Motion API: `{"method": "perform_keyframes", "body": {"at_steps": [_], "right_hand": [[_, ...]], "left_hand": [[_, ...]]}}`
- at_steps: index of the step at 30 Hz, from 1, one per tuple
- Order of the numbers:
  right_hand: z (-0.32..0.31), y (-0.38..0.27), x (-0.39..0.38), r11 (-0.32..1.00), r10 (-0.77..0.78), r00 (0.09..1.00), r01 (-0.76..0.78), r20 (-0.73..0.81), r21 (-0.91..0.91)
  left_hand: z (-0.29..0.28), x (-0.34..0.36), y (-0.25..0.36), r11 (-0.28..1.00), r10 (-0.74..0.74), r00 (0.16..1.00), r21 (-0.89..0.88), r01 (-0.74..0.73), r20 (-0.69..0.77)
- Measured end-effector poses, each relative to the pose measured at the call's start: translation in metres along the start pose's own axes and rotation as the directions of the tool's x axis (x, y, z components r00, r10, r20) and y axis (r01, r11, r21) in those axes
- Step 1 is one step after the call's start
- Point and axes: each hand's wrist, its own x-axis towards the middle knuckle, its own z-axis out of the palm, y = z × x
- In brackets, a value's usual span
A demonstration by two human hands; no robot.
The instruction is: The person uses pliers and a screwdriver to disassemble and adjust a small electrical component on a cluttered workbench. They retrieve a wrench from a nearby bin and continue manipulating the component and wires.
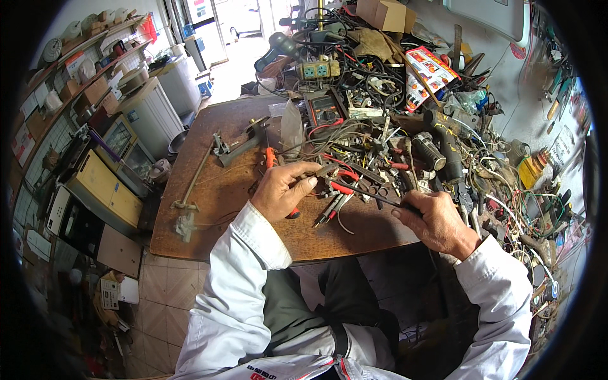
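Observation:
My right hand (440,221) is closed round the dark handle of a screwdriver (373,195), whose long thin shaft slants left over the table. Its tip ends close to my left hand (284,190), which pinches a small dark part (327,170) between thumb and fingers. What exactly that part is, I cannot make out. Beneath the shaft lie a red-handled tool (344,185) and test probes (329,212) with red and black leads. An orange-handled tool (270,157) lies just beyond my left hand.
The brown wooden table (218,183) carries a multimeter (324,111), a clear plastic bottle (291,130) and a metal rod (193,180). A heap of cables, power tools (443,145) and loose parts covers its right and far sides. Shelves (88,44) and appliances line the left wall.

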Motion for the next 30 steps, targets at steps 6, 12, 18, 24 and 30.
{"method": "perform_keyframes", "body": {"at_steps": [6, 12, 18, 24, 30], "right_hand": [[0.017, -0.009, -0.004, 0.994, 0.069, 0.997, -0.065, -0.04, 0.086], [0.034, -0.007, -0.005, 0.955, -0.175, 0.961, 0.113, -0.212, -0.275], [0.018, 0.002, 0.003, 0.809, -0.395, 0.904, 0.259, -0.162, -0.527], [-0.01, 0.003, 0.016, 0.792, -0.4, 0.916, 0.329, -0.031, -0.514], [-0.036, -0.007, 0.031, 0.828, -0.375, 0.925, 0.361, 0.056, -0.428]], "left_hand": [[-0.003, 0.0, -0.002, 0.994, 0.045, 0.998, 0.102, -0.04, -0.05], [-0.004, -0.001, -0.002, 0.994, 0.026, 0.997, 0.109, -0.019, -0.067], [-0.004, -0.002, 0.004, 0.995, -0.011, 1.0, 0.098, 0.013, -0.013], [-0.003, -0.004, 0.001, 0.993, -0.095, 0.994, 0.076, 0.092, 0.046], [-0.002, -0.003, 0.001, 0.988, -0.081, 0.996, 0.136, 0.074, 0.047]]}}
